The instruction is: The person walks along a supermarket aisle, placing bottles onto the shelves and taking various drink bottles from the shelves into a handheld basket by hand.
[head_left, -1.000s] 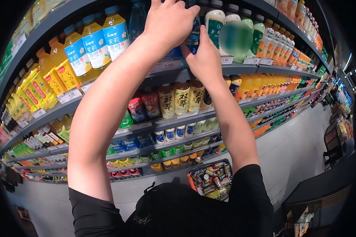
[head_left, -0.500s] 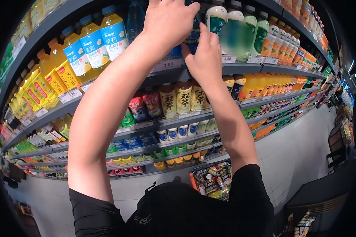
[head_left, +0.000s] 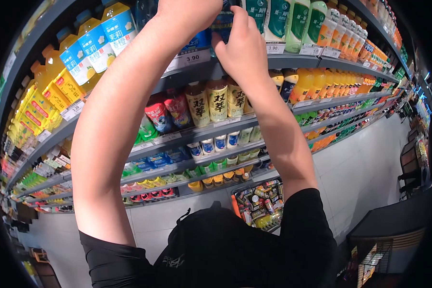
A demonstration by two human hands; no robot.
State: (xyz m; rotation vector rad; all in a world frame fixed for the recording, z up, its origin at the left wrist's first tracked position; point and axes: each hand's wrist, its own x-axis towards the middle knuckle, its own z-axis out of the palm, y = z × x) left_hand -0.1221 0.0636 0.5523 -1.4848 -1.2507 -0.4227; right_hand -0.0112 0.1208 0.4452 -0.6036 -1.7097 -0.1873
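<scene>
At the top centre, my right hand wraps its curved fingers around the side of a dark blue bottle on the upper shelf. My left hand is over the upper part of the same bottle, its fingers mostly cut off by the top edge of the frame. A price tag reading 3.90 is on the shelf edge below. Blue-labelled bottles of yellow drink stand to the left, and white and green bottles stand to the right.
Lower shelves hold many drinks. A basket full of cans and packs is on the floor beside my body. A dark stand is at the lower right, with grey floor tiles between it and the shelves.
The view has shifted, so the shelves appear higher and the left-hand bottles further left. My left hand sits higher and further left in frame. Both hands remain at the blue bottle.
</scene>
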